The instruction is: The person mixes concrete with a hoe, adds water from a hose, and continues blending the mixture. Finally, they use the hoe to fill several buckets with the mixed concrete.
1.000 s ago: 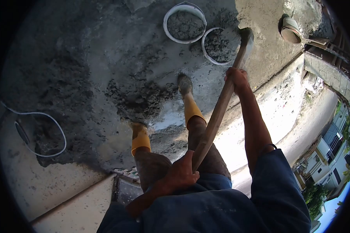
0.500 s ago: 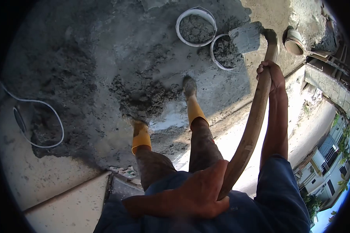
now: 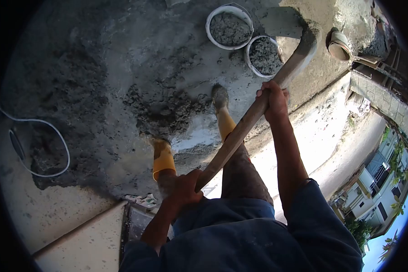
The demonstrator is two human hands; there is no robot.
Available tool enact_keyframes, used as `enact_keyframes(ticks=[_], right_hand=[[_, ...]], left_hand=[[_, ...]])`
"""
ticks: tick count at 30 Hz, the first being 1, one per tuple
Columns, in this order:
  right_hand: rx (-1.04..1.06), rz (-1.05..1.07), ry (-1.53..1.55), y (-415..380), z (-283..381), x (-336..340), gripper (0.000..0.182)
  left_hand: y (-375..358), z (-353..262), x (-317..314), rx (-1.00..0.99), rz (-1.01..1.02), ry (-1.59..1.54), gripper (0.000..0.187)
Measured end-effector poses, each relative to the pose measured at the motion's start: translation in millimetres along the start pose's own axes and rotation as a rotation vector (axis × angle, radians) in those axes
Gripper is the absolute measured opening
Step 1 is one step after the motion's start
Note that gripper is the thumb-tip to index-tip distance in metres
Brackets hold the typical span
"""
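My left hand (image 3: 186,187) is closed round the lower end of a long wooden handle (image 3: 240,134), close to my thighs. Higher up the same handle, my right hand (image 3: 275,100) grips it with wrapped fingers. At the far end is a hoe's flat, cement-coated blade (image 3: 281,21), above and beside two white buckets. Grey wet mix fills the upper bucket (image 3: 208,28) and the lower bucket (image 3: 254,66). The handle passes close to the lower bucket's right side.
Wet grey mortar (image 3: 167,109) spreads round my yellow boots (image 3: 163,162). A pale hose or cable loop (image 3: 68,149) lies at the left. At the upper right a dirty, tipped bucket (image 3: 339,51) sits near a low wall and boards. Buildings show at the right edge.
Both hands and the handle have swung left, with my left hand moving away from my body and my right hand lower in view. The blade has lifted off the lower bucket's rim.
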State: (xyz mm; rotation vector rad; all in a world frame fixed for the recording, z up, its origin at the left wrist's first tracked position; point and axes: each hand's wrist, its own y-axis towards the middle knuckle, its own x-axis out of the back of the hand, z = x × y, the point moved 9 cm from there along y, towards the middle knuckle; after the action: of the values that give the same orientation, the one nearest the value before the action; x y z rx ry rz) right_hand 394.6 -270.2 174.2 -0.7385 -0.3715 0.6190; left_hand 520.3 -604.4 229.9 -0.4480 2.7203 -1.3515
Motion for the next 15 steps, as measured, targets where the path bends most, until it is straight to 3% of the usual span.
enact_keyframes(ticks=[6,8,9,14,15], right_hand=[[-0.004,-0.142,-0.138,52,49,65,0.012],[-0.034,-0.139,-0.178,84,47,73,0.011],[-0.075,-0.126,-0.179,96,37,72,0.01],[-0.298,0.107,-0.203,117,-1,67,0.013],[-0.307,0.122,-0.189,119,7,69,0.013]], left_hand=[[26,-97,20,-0.19,0.027,-0.223,0.054],[35,-122,41,-0.122,0.08,-0.286,0.054],[35,-133,44,-0.05,0.127,-0.356,0.054],[23,-211,41,-0.057,0.127,-0.429,0.053],[24,-235,38,-0.133,0.131,-0.496,0.051]])
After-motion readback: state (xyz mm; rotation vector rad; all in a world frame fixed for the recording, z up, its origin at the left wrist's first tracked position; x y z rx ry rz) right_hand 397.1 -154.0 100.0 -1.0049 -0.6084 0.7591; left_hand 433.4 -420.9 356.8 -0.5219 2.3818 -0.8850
